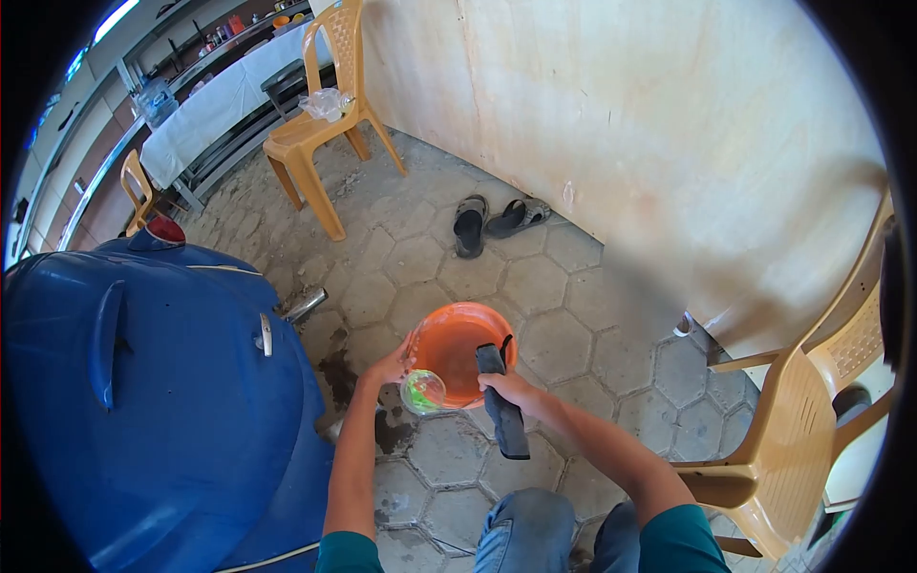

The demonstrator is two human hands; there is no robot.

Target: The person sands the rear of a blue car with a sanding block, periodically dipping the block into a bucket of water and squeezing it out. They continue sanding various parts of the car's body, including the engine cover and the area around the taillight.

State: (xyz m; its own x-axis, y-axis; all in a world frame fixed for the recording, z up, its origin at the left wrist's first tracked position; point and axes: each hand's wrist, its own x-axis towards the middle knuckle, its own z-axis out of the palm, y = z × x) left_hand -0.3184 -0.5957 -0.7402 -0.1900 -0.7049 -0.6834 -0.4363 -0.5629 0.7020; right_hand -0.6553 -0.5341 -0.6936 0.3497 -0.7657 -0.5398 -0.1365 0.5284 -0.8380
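Note:
My left hand [390, 366] is at the left rim of an orange basin [457, 311], its fingers partly curled. Against that hand is a small clear round plastic tub [422, 392] with something bright green in it. The tub overlaps the basin's near left rim and appears held by the hand, though the fingertips are hard to see. A long dark grey strip, cloth-like with black edges [503, 420], is gripped in my right hand [512, 386] over the basin's right side. Cloudy, brownish-looking contents fill the basin, which stands on the floor between my arms.
A blue scooter body [181, 382] takes up the left side, its metal pipe [306, 305] close to the basin. Dark sandals [470, 226] lie by the pale wall [611, 115]. One tan plastic chair [320, 143] stands beyond, another [788, 430] at right. Hexagonal pavers [449, 449] are partly wet.

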